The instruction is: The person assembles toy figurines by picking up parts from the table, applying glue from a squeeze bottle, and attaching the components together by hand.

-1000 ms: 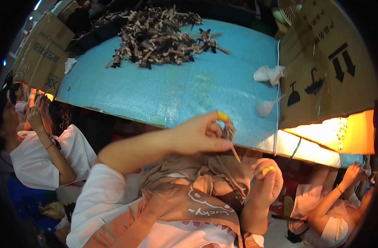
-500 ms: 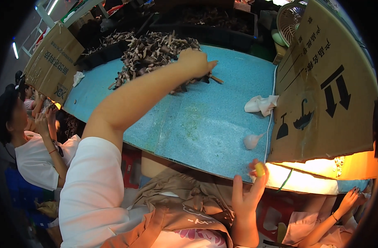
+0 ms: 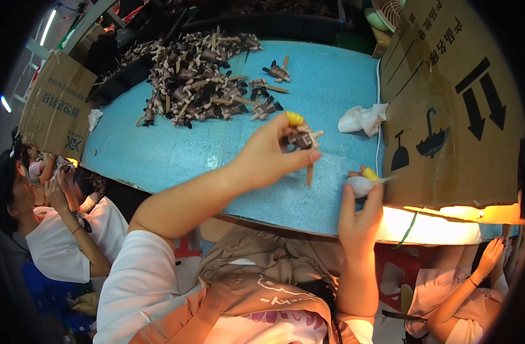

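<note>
My left hand [image 3: 262, 152] pinches a small brown-and-pale figurine [image 3: 302, 140] over the middle of the blue tabletop [image 3: 262, 203]. A flat wooden stick [image 3: 310, 175] points down from beneath the figurine. To its right, my right hand [image 3: 360, 223] is closed round a whitish squeeze bulb [image 3: 361, 186], its thin nozzle pointing right. Each hand has a yellow wrap on a finger. Beyond my left hand lies a heap of similar figurines [image 3: 199, 80], many with wooden sticks. One figurine [image 3: 278, 71] lies apart at the heap's right.
A crumpled white tissue [image 3: 361, 120] lies by the tall cardboard panel [image 3: 446, 114] on the right. Another cardboard panel [image 3: 59, 109] stands at the left. Dark bins [image 3: 257, 26] line the far edge. One person [image 3: 67, 235] sits at left, another [image 3: 452, 298] at lower right.
My left hand has come back from the heap toward me with a figurine. My right hand has picked up the squeeze bulb from the tabletop. The view has shifted slightly.
</note>
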Motion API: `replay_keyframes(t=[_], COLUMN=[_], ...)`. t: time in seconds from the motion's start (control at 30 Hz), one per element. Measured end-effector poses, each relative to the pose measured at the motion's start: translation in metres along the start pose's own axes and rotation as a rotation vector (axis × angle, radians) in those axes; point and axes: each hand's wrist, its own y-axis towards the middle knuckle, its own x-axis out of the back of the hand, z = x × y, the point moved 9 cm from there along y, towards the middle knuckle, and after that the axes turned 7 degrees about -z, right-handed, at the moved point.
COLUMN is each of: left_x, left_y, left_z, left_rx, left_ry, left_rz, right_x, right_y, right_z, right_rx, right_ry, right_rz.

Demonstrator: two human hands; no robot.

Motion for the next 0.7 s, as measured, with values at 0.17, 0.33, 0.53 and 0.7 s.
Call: replay_keyframes(t=[0.17, 0.33, 0.53, 0.7], left_x=[-0.036, -0.078, -0.084, -0.083], left_y=[-0.048, -0.082, -0.088, -0.091], left_z=[0.006, 0.003, -0.024, -0.029], left_rx=[0.294, 0.585, 0.283, 0.190], left_ry=[-0.661, -0.958, -0.792, -0.717], left_rz=[0.075, 0.219, 0.284, 0.273], right_x=[0.031, 0.086, 0.103, 0.108], right_y=[-0.030, -0.063, -0.075, -0.086], right_z=[0.004, 0.015, 0.035, 0.053], right_rx=[-0.301, -0.207, 0.001, 0.133], right_ry=[0.484, 0.619, 0.927, 0.646], right_rz=[-0.048, -0.298, -0.336, -0.576])
